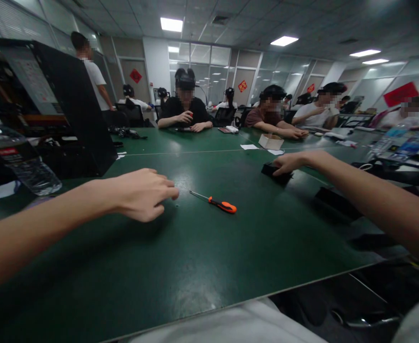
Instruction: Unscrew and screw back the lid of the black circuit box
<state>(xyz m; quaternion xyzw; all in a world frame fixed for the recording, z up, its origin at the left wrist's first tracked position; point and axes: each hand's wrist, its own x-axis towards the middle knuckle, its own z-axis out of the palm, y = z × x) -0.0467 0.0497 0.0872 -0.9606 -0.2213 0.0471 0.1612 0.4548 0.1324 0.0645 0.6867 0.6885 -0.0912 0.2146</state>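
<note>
My left hand [143,193] hovers low over the green table [195,257], fingers curled together in a loose pinch, with nothing I can make out in them. A small screw or speck lies just right of its fingertips. An orange-handled screwdriver [214,202] lies flat on the table a short way to the right of that hand, tip pointing left. My right hand [288,163] reaches far right and rests its fingers on top of a small black object [277,173] on the table.
A water bottle [18,159] lies at the left by a black case [76,109]. Another black item [336,202] sits at the right table edge. Several people sit along the far side, with a small cardboard box [270,141] and papers near them.
</note>
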